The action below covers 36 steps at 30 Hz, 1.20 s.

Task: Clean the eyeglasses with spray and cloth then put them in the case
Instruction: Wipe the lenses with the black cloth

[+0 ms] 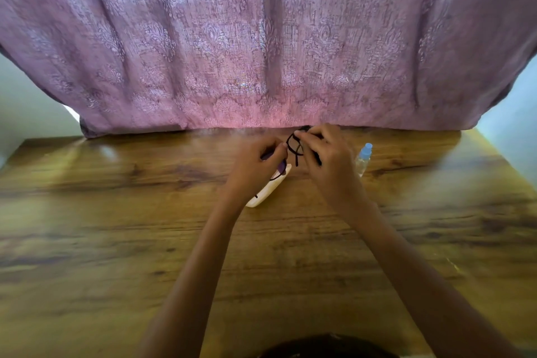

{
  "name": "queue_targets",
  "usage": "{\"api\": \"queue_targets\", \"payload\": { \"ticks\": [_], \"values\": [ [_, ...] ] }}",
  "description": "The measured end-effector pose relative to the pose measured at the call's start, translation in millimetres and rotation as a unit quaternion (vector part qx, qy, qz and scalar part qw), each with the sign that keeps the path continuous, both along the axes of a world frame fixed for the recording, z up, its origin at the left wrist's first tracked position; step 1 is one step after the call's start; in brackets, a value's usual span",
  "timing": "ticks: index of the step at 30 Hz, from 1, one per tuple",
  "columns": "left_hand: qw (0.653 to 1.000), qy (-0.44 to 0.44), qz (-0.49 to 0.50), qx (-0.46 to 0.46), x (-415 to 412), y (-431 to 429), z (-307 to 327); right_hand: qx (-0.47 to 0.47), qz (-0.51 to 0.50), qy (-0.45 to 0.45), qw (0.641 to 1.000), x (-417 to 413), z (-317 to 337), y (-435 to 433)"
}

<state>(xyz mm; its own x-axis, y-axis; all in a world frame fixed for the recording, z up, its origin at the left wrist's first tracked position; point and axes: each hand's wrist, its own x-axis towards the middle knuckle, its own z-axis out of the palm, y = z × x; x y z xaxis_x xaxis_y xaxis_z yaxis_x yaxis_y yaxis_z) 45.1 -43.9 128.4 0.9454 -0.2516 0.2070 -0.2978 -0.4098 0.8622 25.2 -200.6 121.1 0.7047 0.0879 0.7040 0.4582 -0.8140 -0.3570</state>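
Observation:
Black-framed eyeglasses [294, 146] are held up between both hands, just above the far middle of the wooden table [116, 227]. My right hand [325, 154] grips the right side of the frame, with something dark under its fingers that I cannot make out. My left hand [258, 164] pinches the left side, where a purplish lens shows under its fingers. A white glasses case [267, 193] lies on the table under my left hand. A small clear spray bottle with a blue cap [363, 157] lies just right of my right hand.
A pink patterned curtain [261, 38] hangs along the table's far edge, right behind the hands. Pale walls show at both sides. A dark rounded shape [328, 347] sits at the bottom edge, close to me.

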Motion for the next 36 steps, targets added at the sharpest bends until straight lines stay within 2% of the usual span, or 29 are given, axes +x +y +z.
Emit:
{"api": "queue_targets", "payload": {
  "ticks": [3, 9, 15, 20, 31, 36],
  "values": [
    [1.0, 0.001, -0.002, -0.002, -0.3, -0.9, 0.5, 0.011, -0.012, 0.001, 1.0, 3.2, 1.6, 0.2],
    [1.0, 0.002, 0.006, -0.003, 1.3, 1.2, -1.9, -0.008, 0.044, -0.005, 0.999, 1.1, -3.5, 5.0],
    [1.0, -0.005, 0.01, -0.003, -1.5, 1.8, 0.3, -0.002, -0.023, 0.015, 1.0, 8.9, 0.2, -1.5],
    [0.999, 0.003, 0.035, -0.032, 0.3, 2.9, -1.9, 0.004, -0.031, 0.031, 0.999, 12.0, -1.0, -7.2],
    [0.998, 0.0, 0.053, -0.032, 4.0, 5.7, -1.8, -0.001, 0.049, 0.004, 0.999, -4.7, -9.6, 2.7],
    [0.998, -0.003, 0.057, -0.029, 2.3, 5.2, 0.5, 0.024, -0.004, -0.003, 1.0, 1.1, -6.1, -1.8]
  ]
}}
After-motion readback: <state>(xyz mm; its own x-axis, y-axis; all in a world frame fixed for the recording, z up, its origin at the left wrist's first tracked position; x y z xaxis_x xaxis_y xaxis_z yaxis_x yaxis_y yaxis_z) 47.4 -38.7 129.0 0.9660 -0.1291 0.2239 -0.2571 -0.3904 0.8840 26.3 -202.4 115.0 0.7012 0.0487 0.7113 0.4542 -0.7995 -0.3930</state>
